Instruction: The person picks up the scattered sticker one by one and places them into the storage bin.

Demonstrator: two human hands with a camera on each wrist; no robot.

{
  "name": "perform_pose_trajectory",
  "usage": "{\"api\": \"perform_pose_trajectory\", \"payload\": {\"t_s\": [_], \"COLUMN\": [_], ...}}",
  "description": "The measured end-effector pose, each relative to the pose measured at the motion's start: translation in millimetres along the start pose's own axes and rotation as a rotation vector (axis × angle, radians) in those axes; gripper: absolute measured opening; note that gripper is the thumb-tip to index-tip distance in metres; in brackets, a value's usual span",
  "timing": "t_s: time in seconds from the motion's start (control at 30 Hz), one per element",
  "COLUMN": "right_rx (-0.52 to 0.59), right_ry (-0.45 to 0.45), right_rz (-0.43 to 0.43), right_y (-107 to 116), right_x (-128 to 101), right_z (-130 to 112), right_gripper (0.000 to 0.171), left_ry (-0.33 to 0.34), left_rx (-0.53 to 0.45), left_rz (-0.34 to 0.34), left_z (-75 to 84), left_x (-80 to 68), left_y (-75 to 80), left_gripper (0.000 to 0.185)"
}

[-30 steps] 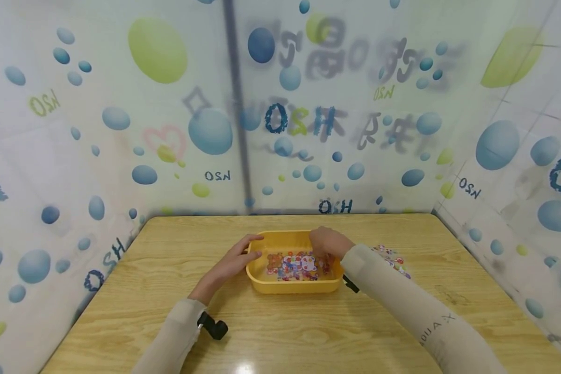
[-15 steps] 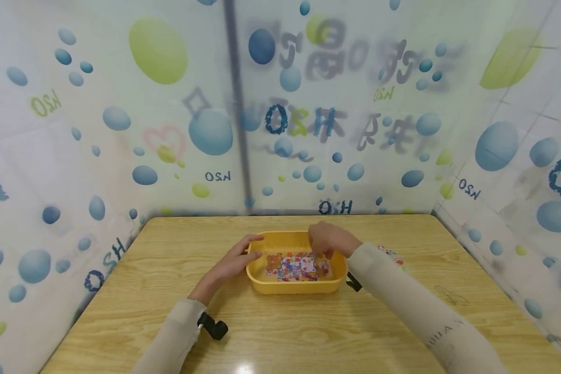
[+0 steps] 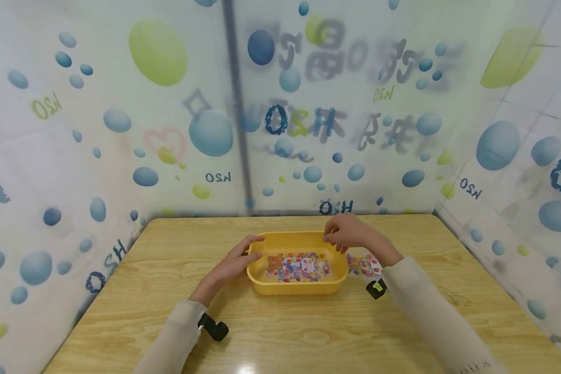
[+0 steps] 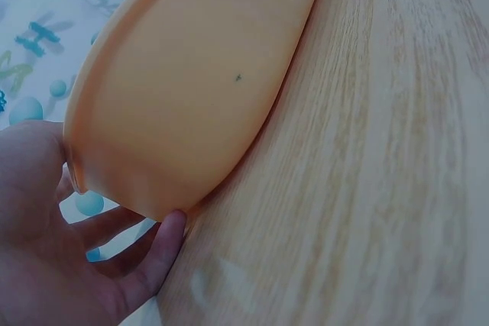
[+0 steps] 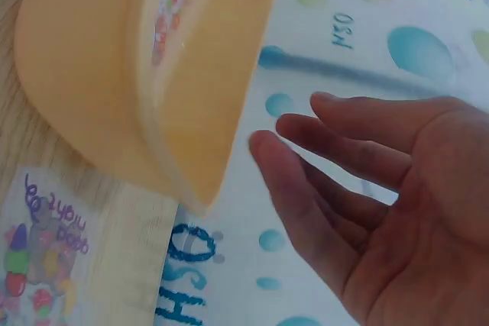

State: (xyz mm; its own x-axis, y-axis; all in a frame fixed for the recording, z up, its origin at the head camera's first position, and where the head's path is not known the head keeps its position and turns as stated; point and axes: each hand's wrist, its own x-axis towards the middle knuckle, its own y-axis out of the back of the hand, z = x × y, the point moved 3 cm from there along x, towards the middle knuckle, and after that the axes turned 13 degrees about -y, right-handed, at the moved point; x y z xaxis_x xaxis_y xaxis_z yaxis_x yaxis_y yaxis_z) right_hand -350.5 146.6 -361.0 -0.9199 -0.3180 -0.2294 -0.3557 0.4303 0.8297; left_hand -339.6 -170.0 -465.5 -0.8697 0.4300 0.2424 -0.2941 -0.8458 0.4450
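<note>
2 long sleeves in plain cream cloth reach in from the bottom: the left sleeve (image 3: 170,337) lower left of the frame, its cuff slightly creased, and the right sleeve (image 3: 432,311) lower right, with dark printed letters (image 3: 479,367) cut off by the bottom edge. At each cuff sits 1 black device: the left device (image 3: 217,330) has a rounded end, the right device (image 3: 376,289) a yellow-green patch (image 3: 378,286). Both hands are bare.
</note>
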Motion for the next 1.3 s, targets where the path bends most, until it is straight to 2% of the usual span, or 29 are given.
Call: {"api": "perform_pose_trajectory", "payload": {"t_s": [0.2, 0.37, 0.6, 0.83, 0.93, 1.1, 1.2, 1.3], "right_rx": [0.098, 0.165, 0.168, 0.204, 0.165, 0.041, -0.01, -0.017], "right_ry": [-0.049, -0.075, -0.123, -0.158, -0.189, -0.264, -0.316, -0.355], "right_rz": [0.181, 0.256, 0.298, 0.302, 0.331, 0.356, 0.322, 0.269], "right_y": [8.0, 5.6, 2.3, 8.5, 13.3, 18.4, 16.9, 11.2], "right_x": [-16.5, -28.1, -44.2, -57.2, -62.6, -67.3, -65.8, -61.9], "right_z": [37.7, 70.7, 112.1, 145.1, 157.8, 177.7, 187.8, 196.1], "right_gripper": [0.024, 0.023, 0.027, 0.03, 0.03, 0.031, 0.037, 0.045], "left_ry": [0.003, 0.006, 0.0, -0.001, -0.006, -0.001, 0.0, -0.001], "left_rx": [0.002, -0.002, 0.006, 0.016, 0.017, 0.012, 0.014, 0.017], "left_rz": [0.005, 0.007, 0.001, 0.001, -0.002, -0.004, -0.001, 0.004], "left_z": [0.5, 0.5, 2.8, 2.9, 2.6, 1.7, 2.2, 2.4], "left_x": [0.1, -0.4, -1.0, -0.7, -0.5, -0.6, -0.7, -1.1], "left_y": [0.1, -0.2, -0.6, -1.8, -1.9, -1.6, -1.5, -1.4], "left_gripper": [0.048, 0.048, 0.048, 0.047, 0.048, 0.048, 0.047, 0.047]}}
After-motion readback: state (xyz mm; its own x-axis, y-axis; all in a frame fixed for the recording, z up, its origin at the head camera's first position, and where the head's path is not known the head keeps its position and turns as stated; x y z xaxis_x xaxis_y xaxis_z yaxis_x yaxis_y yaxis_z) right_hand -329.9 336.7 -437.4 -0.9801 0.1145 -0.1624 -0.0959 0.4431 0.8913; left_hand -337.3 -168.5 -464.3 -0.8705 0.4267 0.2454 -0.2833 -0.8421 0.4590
